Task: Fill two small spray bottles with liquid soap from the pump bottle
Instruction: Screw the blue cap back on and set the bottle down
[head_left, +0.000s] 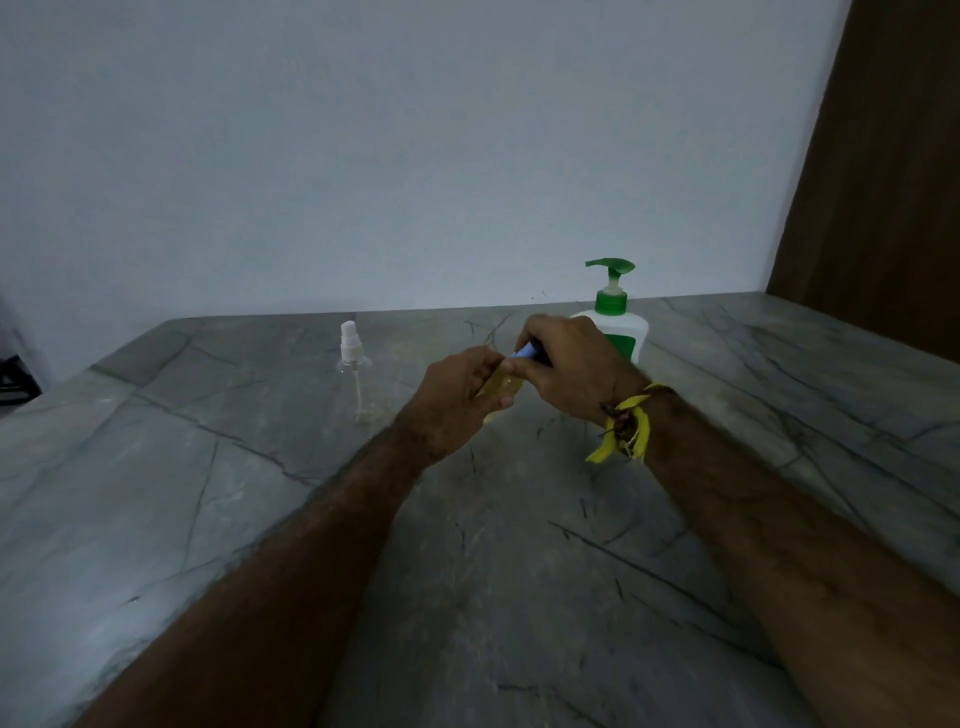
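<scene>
A small clear spray bottle with yellowish liquid inside is held tilted above the table. My left hand grips its body. My right hand is closed on its blue cap at the top. Behind my right hand stands the white pump bottle with a green pump head, partly hidden by my fingers. To the left, a second clear spray bottle with a white sprayer stands upright on the table, apart from both hands.
The grey marble table runs back to a pale wall. A brown wooden panel rises at the far right. A yellow thread band is tied round my right wrist.
</scene>
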